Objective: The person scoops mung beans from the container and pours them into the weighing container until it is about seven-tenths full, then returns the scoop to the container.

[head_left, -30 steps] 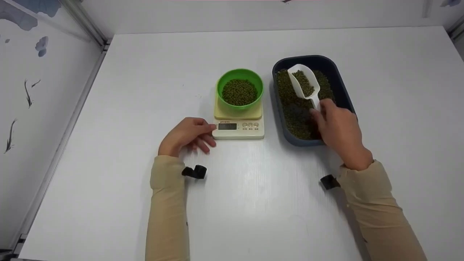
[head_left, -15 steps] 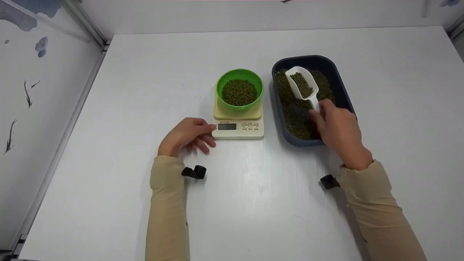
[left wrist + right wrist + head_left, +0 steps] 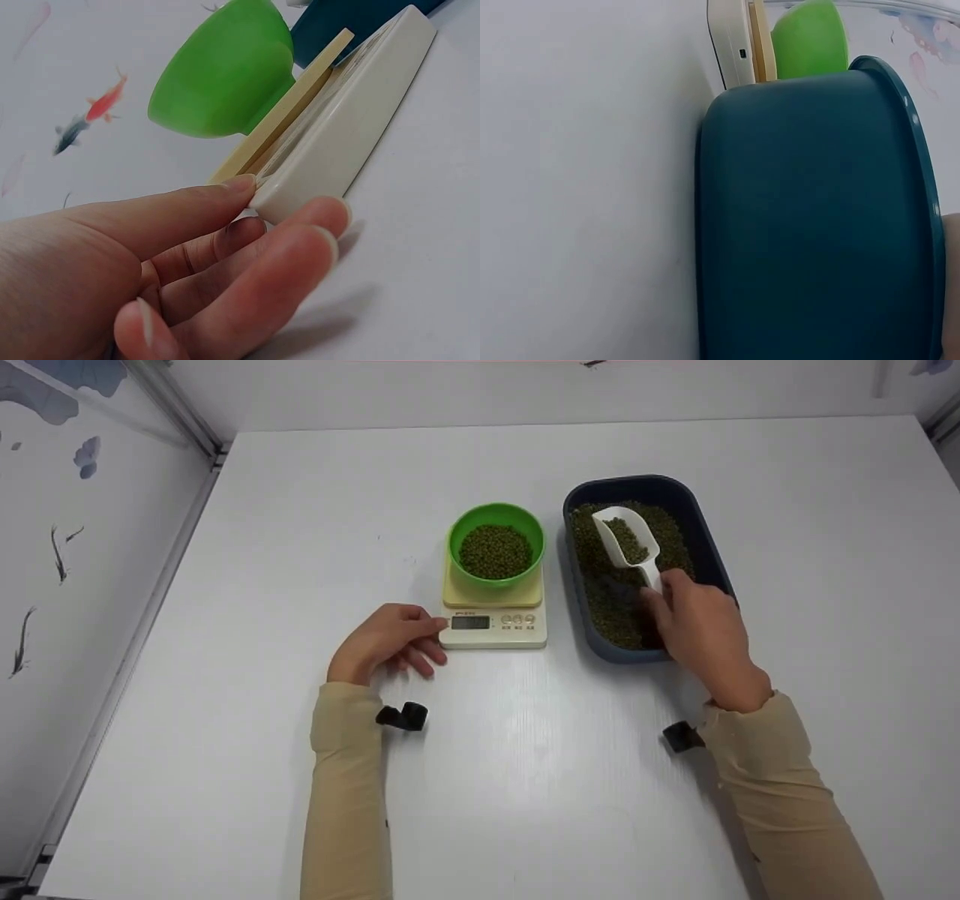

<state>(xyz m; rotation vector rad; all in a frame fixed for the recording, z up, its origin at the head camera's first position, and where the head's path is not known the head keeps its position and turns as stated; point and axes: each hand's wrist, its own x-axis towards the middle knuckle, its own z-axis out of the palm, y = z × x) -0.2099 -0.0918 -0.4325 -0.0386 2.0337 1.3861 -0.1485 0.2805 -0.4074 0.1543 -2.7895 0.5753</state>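
Observation:
In the head view my right hand (image 3: 703,634) grips the handle of a white scoop (image 3: 630,540) over the dark blue tub (image 3: 712,551). The scoop holds some small green beans, and more beans (image 3: 619,619) lie in the tub. My left hand (image 3: 390,637) rests at the left edge of a kitchen scale (image 3: 493,637). Its thumb touches the scale's corner, as the left wrist view also shows, with the other fingers loosely bent. On the scale's yellow platform stands a green bowl (image 3: 536,529) with beans in it. The scale's display is too small to read.
The tub stands just right of the scale, and its wall (image 3: 817,210) fills much of the right wrist view. Black mounts (image 3: 405,716) sit at both wrists. White panels rise behind and to the left of the white table (image 3: 510,780).
The scoop's front has come down slightly towards me over the tub, still with beans in it. My left hand, the scale and the bowl have not visibly moved.

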